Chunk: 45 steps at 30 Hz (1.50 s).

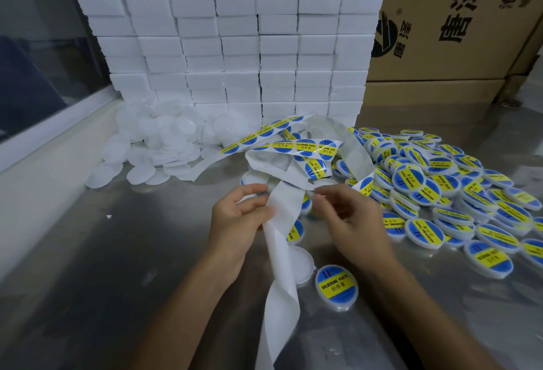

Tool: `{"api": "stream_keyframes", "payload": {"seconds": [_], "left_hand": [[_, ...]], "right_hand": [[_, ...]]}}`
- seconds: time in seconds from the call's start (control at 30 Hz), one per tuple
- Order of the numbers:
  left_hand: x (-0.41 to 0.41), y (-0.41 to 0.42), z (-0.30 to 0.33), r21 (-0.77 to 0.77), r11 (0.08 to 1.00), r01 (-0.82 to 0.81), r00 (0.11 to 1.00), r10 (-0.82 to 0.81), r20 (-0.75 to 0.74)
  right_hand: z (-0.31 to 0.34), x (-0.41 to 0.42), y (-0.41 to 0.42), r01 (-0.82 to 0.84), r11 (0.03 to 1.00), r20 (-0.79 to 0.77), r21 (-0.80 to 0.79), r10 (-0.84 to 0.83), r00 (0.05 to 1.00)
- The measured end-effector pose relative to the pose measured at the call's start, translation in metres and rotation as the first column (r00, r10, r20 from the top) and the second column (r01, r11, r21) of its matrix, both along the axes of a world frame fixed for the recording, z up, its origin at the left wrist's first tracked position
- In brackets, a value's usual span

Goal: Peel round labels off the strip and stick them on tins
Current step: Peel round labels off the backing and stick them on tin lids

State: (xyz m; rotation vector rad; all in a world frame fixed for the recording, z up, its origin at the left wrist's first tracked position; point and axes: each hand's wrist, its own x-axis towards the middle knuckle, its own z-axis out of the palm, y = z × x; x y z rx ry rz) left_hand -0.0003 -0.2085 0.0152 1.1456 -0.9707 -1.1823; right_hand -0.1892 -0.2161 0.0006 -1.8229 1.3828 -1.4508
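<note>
A long white backing strip twists from the table's near edge up to a tangle carrying round blue-and-yellow labels. My left hand grips the strip at its middle, thumb on the paper. My right hand pinches at the strip's edge just right of it, fingertips close to a label; whether it holds a peeled label I cannot tell. One labelled tin lies below my right hand, beside an unlabelled white tin partly under the strip.
A big heap of labelled tins fills the right side of the metal table. Plain white tins pile at the back left. Stacked white boxes and a brown carton stand behind.
</note>
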Motion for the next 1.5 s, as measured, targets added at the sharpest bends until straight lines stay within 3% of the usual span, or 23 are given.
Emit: {"api": "stream_keyframes", "payload": {"seconds": [0.23,0.37,0.47,0.63,0.73,0.87,0.93,1.07,1.13,1.33,1.43,1.5], "left_hand": [[-0.008,0.006,0.005,-0.105,0.983,0.149,0.989,-0.149,0.004],[-0.013,0.011,0.005,-0.146,0.957,0.250,0.959,-0.225,0.170],[-0.016,0.014,0.005,-0.127,0.942,0.312,0.940,-0.286,0.183],[-0.016,0.008,-0.001,-0.154,0.979,0.130,0.978,-0.100,0.185],[-0.013,0.003,-0.007,-0.142,0.988,0.059,0.973,-0.025,0.230],[-0.017,0.003,-0.009,-0.090,0.996,0.031,0.985,-0.015,0.174],[-0.017,0.003,-0.008,-0.082,0.997,-0.005,0.985,0.020,0.173],[-0.015,0.005,-0.002,-0.031,0.996,0.088,0.996,-0.089,-0.013],[-0.016,0.005,-0.002,-0.078,0.994,0.075,0.996,-0.079,-0.051],[-0.010,0.002,-0.003,-0.199,0.979,0.041,0.997,-0.053,-0.057],[-0.009,0.002,-0.006,-0.192,0.980,0.049,0.999,-0.051,-0.007],[-0.010,0.002,-0.008,-0.177,0.983,0.040,0.999,-0.034,0.035]], "right_hand": [[0.001,0.023,0.010,-0.250,0.964,0.045,0.086,0.247,0.968],[0.008,0.026,0.013,-0.305,0.931,0.185,0.201,0.270,0.945],[0.011,0.026,0.012,-0.303,0.922,0.239,0.243,0.245,0.940],[0.009,0.024,0.008,-0.157,0.937,0.316,0.311,0.054,0.947],[0.012,0.020,0.006,-0.227,0.906,0.464,0.358,0.038,0.885],[0.013,0.020,0.006,-0.311,0.892,0.634,0.327,0.036,0.772],[0.012,0.019,0.005,-0.309,0.900,0.637,0.307,0.046,0.769],[0.013,0.019,0.008,-0.321,0.907,0.629,0.274,0.083,0.773],[0.013,0.022,0.010,-0.353,0.899,0.643,0.259,0.112,0.758],[0.002,0.030,0.015,-0.305,0.915,0.396,0.265,0.185,0.899],[-0.002,0.030,0.015,-0.069,0.993,0.042,0.096,0.065,0.997],[-0.001,0.027,0.014,0.030,0.995,-0.151,-0.095,-0.044,0.988]]}}
